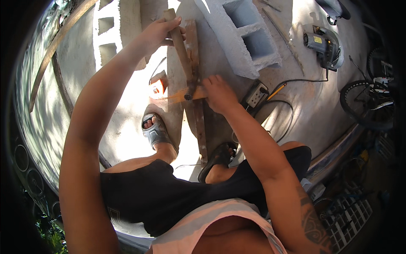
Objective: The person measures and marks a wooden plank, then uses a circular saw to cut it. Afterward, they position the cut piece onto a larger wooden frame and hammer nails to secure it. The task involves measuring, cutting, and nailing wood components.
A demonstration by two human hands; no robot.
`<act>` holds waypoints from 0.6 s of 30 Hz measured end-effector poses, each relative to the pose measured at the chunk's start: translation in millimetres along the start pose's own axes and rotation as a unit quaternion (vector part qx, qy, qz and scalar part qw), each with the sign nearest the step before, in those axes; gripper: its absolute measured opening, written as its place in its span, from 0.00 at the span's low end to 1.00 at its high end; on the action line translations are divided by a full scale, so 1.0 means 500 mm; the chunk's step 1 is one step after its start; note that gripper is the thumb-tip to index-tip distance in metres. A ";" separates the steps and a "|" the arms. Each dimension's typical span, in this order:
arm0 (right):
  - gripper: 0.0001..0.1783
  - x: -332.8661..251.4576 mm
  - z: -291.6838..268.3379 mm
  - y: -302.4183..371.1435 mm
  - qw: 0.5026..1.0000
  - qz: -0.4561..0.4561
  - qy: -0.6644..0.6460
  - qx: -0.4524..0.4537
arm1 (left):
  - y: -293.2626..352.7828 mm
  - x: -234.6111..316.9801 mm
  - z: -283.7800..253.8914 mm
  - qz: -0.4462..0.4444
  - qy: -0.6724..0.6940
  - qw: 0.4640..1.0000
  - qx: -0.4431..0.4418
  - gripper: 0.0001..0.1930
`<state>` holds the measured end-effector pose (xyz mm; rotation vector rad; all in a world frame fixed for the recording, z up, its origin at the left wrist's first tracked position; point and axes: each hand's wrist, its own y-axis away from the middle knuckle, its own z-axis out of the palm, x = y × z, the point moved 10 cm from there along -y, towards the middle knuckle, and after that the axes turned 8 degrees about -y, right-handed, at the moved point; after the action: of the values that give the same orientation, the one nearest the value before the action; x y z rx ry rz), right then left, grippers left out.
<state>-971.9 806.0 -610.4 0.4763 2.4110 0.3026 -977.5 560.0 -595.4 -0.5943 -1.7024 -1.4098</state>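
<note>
My left hand (pixel 165 33) is wrapped round the upper part of a pale wooden stick (pixel 182 55), which slants down toward the middle. Beside and partly beneath the stick, a long reddish-brown board (pixel 198 122) runs toward my feet. My right hand (pixel 220 94) is closed on a flat orange-brown piece (pixel 198 93) lying across the board near the stick's lower end. A dark spot shows at this piece's left part, and thin orange streaks extend beyond it; I cannot make out its kind. An orange-and-white object (pixel 157 87) lies on the floor to the left.
Hollow concrete blocks stand at the far left (pixel 119 29) and far middle (pixel 237 42). A circular saw (pixel 323 46) sits at the far right, its cord running toward a power strip (pixel 256 95) with a yellow tool (pixel 277 91) beside it. A bicycle (pixel 368 99) is farther right.
</note>
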 end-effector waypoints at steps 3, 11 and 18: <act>0.26 0.000 0.002 -0.001 0.999 0.029 -0.014 0.013 | -0.040 -0.018 0.001 -0.028 0.012 0.999 0.032 0.27; 0.27 -0.002 -0.011 -0.001 0.995 0.038 -0.078 0.049 | -0.117 -0.076 -0.012 -0.075 0.126 0.982 0.121 0.24; 0.26 0.006 -0.003 0.010 0.991 0.008 -0.085 0.103 | -0.057 -0.029 0.058 -0.043 0.239 0.952 0.187 0.19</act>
<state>-973.6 811.4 -609.2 0.5894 2.2827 0.0183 -1000.8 582.6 -624.4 0.0366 -1.5478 -1.1277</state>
